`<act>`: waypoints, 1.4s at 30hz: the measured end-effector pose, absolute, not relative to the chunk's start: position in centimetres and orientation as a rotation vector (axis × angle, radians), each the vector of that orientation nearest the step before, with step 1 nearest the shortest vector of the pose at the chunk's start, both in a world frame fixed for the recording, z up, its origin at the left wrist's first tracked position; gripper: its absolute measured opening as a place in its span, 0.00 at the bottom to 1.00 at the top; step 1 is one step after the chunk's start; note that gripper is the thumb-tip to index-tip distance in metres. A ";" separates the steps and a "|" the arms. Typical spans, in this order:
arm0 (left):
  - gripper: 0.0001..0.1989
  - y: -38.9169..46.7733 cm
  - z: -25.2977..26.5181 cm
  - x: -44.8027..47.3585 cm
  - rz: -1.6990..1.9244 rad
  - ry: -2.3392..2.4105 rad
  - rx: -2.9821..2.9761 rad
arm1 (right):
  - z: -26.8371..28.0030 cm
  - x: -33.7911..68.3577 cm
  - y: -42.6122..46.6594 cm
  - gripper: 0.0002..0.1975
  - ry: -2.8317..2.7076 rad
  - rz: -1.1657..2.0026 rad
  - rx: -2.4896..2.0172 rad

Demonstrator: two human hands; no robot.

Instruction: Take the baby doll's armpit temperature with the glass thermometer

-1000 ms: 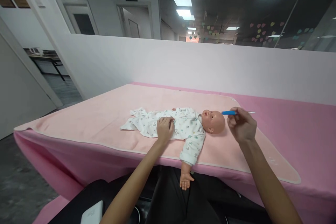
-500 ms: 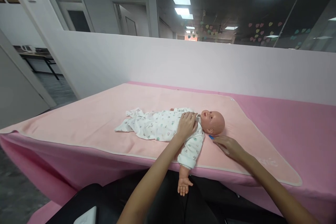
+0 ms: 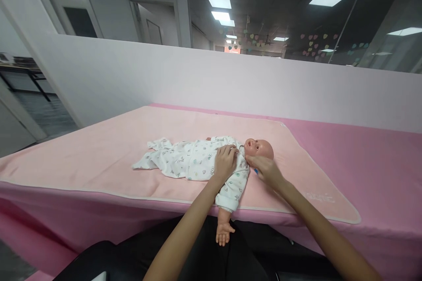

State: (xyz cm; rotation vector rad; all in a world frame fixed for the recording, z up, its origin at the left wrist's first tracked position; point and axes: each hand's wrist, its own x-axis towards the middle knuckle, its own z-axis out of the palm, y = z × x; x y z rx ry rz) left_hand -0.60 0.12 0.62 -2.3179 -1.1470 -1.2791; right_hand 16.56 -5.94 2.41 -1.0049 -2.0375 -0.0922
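Observation:
A baby doll (image 3: 198,158) in a white printed outfit lies on its back on a peach mat (image 3: 108,140), its head to the right. My left hand (image 3: 226,161) rests on the doll's upper chest with the fingers laid over the cloth. At the doll's neck, just below the chin, my right hand (image 3: 266,169) has its fingers bent together; whatever they pinch is hidden. A small blue item (image 3: 256,171) shows under my right hand, close to the doll's shoulder, its kind unclear. One doll arm (image 3: 225,230) hangs over the front edge.
Pink cloth (image 3: 379,175) covers the table beneath the mat. Behind it stands a white low wall (image 3: 231,79) with glass above. My lap is below the table edge, with the corner of a white object (image 3: 100,276) at bottom left.
My right hand has moved from beside the doll's head up to its neck. My left hand stays on the chest. The whole view has shifted slightly.

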 end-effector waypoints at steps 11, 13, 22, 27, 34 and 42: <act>0.06 0.8 0.0 -0.9 -1.286 -1.217 -2.268 | 0.1 8.2 0.3 0.25 -1.595 0.154 -1.086; 0.06 0.8 0.0 -0.9 -1.298 -1.232 -2.266 | -0.2 8.7 0.1 0.25 -1.619 0.163 -1.077; 0.10 0.4 0.5 -0.8 -1.430 -1.410 -2.287 | -0.5 8.7 0.0 0.19 -1.602 0.052 -1.013; 0.11 0.6 0.6 -0.9 -1.442 -1.430 -2.296 | -0.7 8.7 0.1 0.17 -1.590 0.023 -1.000; 0.12 0.8 0.5 -0.9 -1.442 -1.449 -2.292 | -0.8 8.7 0.0 0.15 -1.590 -0.004 -1.007; 0.11 0.8 0.5 -0.9 -1.470 -1.435 -2.292 | -1.1 8.8 0.2 0.14 -1.554 0.055 -1.035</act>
